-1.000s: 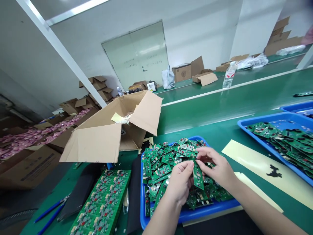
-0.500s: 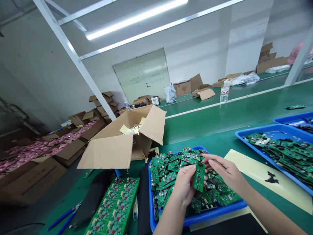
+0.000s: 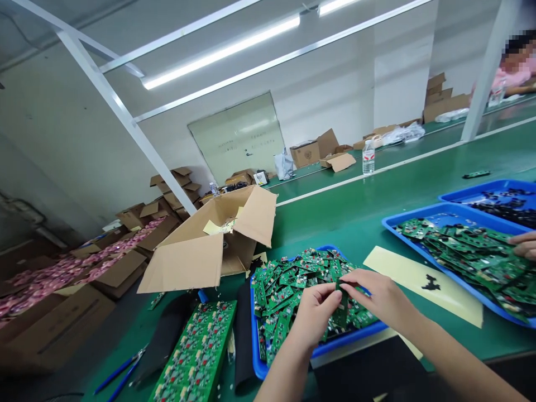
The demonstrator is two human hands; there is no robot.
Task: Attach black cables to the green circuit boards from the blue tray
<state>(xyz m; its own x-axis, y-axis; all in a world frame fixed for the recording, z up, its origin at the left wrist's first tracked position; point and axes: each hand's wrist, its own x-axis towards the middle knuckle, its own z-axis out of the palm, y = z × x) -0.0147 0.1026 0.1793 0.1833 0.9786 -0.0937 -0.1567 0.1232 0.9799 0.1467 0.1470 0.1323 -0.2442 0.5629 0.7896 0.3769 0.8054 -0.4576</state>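
A small green circuit board (image 3: 342,314) is pinched between the thumb and fingers of my left hand (image 3: 315,314), tilted on edge. My right hand (image 3: 372,290) has its thumb and forefinger closed at the board's upper end; whether a small part sits between those fingertips is hidden. Both hands are over a blue tray (image 3: 257,365) heaped with similar loose circuit boards (image 3: 288,285). Beyond my right hand lies a yellow sheet (image 3: 387,262) bearing black cut pieces (image 3: 430,283).
Left of the tray are a large uncut board panel (image 3: 196,352), blue-handled pliers (image 3: 119,375) and an open cardboard box (image 3: 184,262). At right, another person's hand (image 3: 523,245) reaches over a second blue tray (image 3: 393,223) of boards. A water bottle (image 3: 368,158) stands farther back.
The board has turned from face-on to nearly edge-on. My right fingers have closed at its upper end. Another person's hand has appeared at right, and the camera view has shifted slightly right.
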